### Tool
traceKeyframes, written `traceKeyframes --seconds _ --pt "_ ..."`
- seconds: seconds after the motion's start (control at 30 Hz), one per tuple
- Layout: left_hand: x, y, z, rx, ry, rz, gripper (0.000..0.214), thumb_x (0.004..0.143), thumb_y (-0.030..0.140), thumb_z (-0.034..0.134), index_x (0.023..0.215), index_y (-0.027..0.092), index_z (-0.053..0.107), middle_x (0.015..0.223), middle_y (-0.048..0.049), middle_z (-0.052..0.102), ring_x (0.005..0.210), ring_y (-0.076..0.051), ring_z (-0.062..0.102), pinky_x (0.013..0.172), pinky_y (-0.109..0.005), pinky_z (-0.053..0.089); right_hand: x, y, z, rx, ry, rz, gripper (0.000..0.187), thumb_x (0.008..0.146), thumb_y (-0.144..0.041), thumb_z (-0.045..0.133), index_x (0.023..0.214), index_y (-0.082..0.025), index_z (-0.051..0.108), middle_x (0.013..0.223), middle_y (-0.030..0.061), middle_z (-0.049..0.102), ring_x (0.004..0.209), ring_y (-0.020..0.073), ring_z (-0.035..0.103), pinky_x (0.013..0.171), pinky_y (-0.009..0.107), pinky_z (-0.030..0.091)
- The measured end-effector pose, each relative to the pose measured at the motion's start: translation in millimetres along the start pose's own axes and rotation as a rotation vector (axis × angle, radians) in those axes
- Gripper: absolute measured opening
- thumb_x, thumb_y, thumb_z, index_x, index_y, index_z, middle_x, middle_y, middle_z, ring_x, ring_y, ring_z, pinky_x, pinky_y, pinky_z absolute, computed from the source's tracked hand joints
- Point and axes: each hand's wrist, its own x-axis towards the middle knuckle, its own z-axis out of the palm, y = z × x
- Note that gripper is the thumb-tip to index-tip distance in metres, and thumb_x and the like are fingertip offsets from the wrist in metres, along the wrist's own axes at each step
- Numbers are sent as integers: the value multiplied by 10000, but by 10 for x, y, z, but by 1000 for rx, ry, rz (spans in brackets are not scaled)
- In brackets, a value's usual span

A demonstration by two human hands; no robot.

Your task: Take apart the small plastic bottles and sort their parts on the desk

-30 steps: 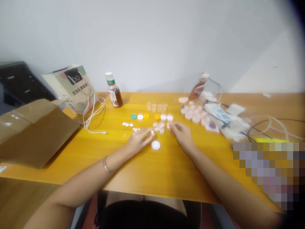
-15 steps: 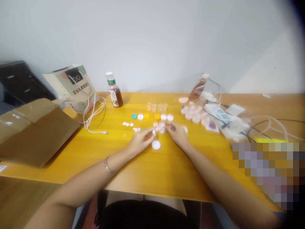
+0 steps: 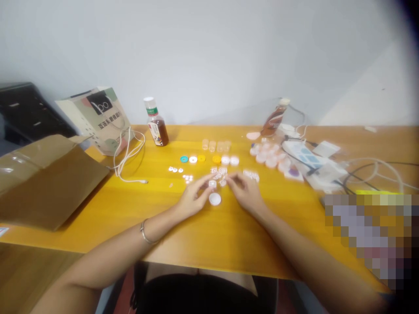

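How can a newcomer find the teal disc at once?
On the wooden table, look beyond the left hand for a row of discs. The teal disc sits at the row's left end. Only it is teal; the others are white or yellow.

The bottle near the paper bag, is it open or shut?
Shut: a white cap sits on top of the bottle. How tightly, I cannot tell.

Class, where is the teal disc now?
In the head view, the teal disc lies left of centre, at its row's left end, next to a white disc.
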Motion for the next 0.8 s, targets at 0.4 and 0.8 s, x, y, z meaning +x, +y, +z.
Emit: traceKeyframes --seconds 0.4,0.8 --pt "-40 -36 81 -211 -142 -62 401 847 257 508 1207 154 367 826 -58 639 753 -126 615 740 -263 487 -104 -88 50 173 -259 -91 168 785 -337 548 733 -186 597 699 11 614 661 135 561 649 264 455" --pt "-23 -9 52 53 -96 -133 292 850 354 466 741 135 627 737 -40 664 682 -138 600 645 -234 476 -116 -106 65 187 -158 -67 193 783 -365 554 715 -191 600 703 14 624 679 145 574 676 276 464"
